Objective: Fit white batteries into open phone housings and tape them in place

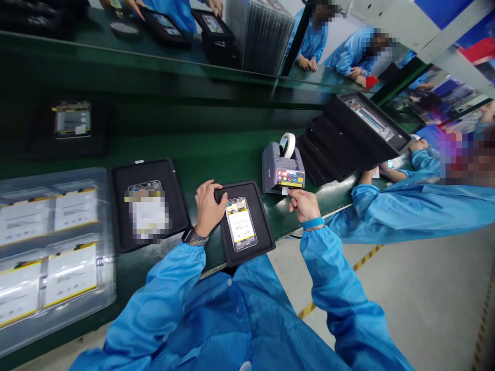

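Note:
My left hand (209, 206) is at the upper left corner of a black tray (263, 234), its thumb over the rim and its fingers curled beside it. In that tray lies an opened phone (242, 224) with a white battery and a bare circuit board. To the right stands a grey tape dispenser (275, 167) with lit buttons and a roll of white tape (288, 145) on top. At its front outlet, my right hand (305, 206) pinches a short piece of white tape (285, 190) between thumb and finger.
Another black tray (180, 216) with an opened phone lies left, beside a clear plastic tray (110, 278) of batteries. Stacked black trays (340, 139) lean behind the dispenser. A co-worker's blue sleeve (417, 211) reaches in at right. A raised shelf (154, 67) runs along the back.

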Tool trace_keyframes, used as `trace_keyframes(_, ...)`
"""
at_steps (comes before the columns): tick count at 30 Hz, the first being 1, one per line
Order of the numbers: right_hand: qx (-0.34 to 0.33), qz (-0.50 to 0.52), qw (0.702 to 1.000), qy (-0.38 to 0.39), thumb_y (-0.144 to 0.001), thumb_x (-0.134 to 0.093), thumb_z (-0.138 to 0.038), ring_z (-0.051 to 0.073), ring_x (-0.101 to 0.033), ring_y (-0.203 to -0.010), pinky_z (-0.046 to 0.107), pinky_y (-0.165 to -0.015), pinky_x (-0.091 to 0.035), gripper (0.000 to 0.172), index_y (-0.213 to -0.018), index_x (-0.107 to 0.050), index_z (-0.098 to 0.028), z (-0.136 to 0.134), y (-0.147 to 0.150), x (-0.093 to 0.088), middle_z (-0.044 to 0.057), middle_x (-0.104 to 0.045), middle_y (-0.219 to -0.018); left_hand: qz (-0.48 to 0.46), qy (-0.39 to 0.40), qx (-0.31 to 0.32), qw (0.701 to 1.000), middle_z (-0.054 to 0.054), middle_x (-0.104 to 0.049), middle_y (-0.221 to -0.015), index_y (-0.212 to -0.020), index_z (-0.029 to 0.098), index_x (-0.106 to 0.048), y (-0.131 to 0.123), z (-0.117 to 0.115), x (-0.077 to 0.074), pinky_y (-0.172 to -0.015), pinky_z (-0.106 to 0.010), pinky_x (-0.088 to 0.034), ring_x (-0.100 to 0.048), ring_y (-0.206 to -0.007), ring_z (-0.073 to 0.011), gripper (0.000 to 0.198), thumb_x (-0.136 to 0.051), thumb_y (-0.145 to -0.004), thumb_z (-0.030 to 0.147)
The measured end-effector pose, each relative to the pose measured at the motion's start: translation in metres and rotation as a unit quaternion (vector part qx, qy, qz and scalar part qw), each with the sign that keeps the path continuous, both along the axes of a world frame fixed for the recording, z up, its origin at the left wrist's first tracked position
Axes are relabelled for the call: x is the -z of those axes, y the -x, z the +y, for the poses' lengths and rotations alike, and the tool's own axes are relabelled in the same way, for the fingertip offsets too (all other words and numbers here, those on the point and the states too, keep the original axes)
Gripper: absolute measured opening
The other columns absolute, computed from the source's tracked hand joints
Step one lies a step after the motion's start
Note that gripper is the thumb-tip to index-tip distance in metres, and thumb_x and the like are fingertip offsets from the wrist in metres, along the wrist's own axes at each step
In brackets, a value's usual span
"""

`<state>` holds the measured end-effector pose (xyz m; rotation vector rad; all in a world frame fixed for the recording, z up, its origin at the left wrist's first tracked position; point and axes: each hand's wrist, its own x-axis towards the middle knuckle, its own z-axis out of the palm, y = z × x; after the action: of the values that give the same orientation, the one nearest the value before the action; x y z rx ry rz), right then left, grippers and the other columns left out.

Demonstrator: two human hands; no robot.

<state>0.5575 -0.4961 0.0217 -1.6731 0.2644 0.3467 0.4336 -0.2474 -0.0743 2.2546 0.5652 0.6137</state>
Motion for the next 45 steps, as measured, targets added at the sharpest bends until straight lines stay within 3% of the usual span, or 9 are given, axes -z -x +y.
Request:
trace_keyframes(5,-0.016,-0.006,1.0,0.015,-0.066,-0.084,-0.035,0.008,-0.033,-0.03,0.022,-0.033,-0.03,0.028,-0.067,-0.062,-0.018,-0.011,0.012,0.001,-0.01,-0.035,-0.036,0.002,-0.003,0.002,1.0,-0.018,-0.059,-0.139,-0.11,0.021,-0.059,0.0,-0.002,-0.001,-0.111,-0.055,-0.04,-0.05,-0.136,-0.0359,0.02,-0.061,-0.091,0.026)
trace_keyframes(8,-0.056,0.005,0.998,0.027,-0.064,-0.085,-0.041,0.008,-0.032,-0.033,0.023,-0.035,-0.026,0.032,-0.073,-0.066,-0.017,-0.008,0.047,0.01,-0.009,-0.039,-0.039,0.002,-0.004,0.003,1.0,-0.018,-0.06,-0.138,-0.11,0.022,-0.058,0.0,-0.003,-0.002,-0.112,-0.054,-0.04,-0.049,-0.137,-0.0355,0.02,-0.062,-0.09,0.024)
trace_keyframes(13,-0.197,-0.016,0.978,0.067,-0.072,-0.079,-0.05,0.006,-0.024,-0.046,0.023,-0.045,-0.019,0.036,-0.073,-0.07,-0.015,0.017,0.121,0.036,-0.009,-0.034,-0.047,0.009,0.003,0.002,1.0,-0.016,-0.059,-0.139,-0.111,0.022,-0.058,0.001,-0.003,-0.003,-0.113,-0.052,-0.039,-0.048,-0.137,-0.0342,0.021,-0.062,-0.09,0.022)
trace_keyframes(16,-0.194,-0.019,0.977,0.09,-0.073,-0.077,-0.053,0.007,-0.022,-0.048,0.025,-0.047,-0.017,0.038,-0.072,-0.069,-0.016,0.025,0.14,0.048,-0.009,-0.03,-0.048,0.016,0.006,0.003,1.0,-0.016,-0.058,-0.14,-0.111,0.022,-0.058,0.001,-0.004,-0.005,-0.114,-0.051,-0.038,-0.048,-0.138,-0.0337,0.022,-0.062,-0.09,0.021)
trace_keyframes(26,-0.196,0.017,0.971,0.135,-0.076,-0.074,-0.057,0.011,-0.038,-0.038,0.027,-0.041,-0.028,0.039,-0.076,-0.067,-0.019,0.02,0.136,0.047,-0.006,-0.045,-0.044,0.023,0.015,0.007,1.0,-0.015,-0.058,-0.141,-0.112,0.022,-0.057,0.002,-0.005,-0.007,-0.116,-0.051,-0.035,-0.046,-0.14,-0.0333,0.022,-0.062,-0.091,0.02)
trace_keyframes(33,-0.197,-0.026,0.962,0.185,-0.078,-0.07,-0.054,0.011,-0.036,-0.042,0.027,-0.045,-0.028,0.035,-0.07,-0.063,-0.02,0.021,0.141,0.055,-0.006,-0.043,-0.046,0.023,0.015,0.005,1.0,-0.015,-0.058,-0.14,-0.111,0.022,-0.057,0.002,-0.005,-0.008,-0.116,-0.05,-0.035,-0.046,-0.14,-0.0325,0.021,-0.061,-0.091,0.02)
trace_keyframes(39,-0.221,-0.101,0.935,0.257,-0.083,-0.067,-0.048,0.012,-0.034,-0.046,0.027,-0.052,-0.029,0.03,-0.071,-0.063,-0.02,0.022,0.143,0.054,-0.007,-0.04,-0.046,0.027,0.016,0.005,0.999,-0.015,-0.058,-0.14,-0.111,0.022,-0.057,0.002,-0.005,-0.008,-0.116,-0.051,-0.036,-0.046,-0.14,-0.0333,0.021,-0.062,-0.091,0.02)
trace_keyframes(45,-0.236,-0.087,0.941,0.227,-0.085,-0.065,-0.049,0.012,-0.031,-0.047,0.027,-0.053,-0.028,0.031,-0.073,-0.062,-0.021,0.021,0.141,0.055,-0.007,-0.04,-0.047,0.024,0.024,0.006,0.999,-0.016,-0.057,-0.141,-0.112,0.022,-0.057,0.002,-0.005,-0.008,-0.117,-0.052,-0.035,-0.045,-0.141,-0.0334,0.021,-0.061,-0.091,0.02)
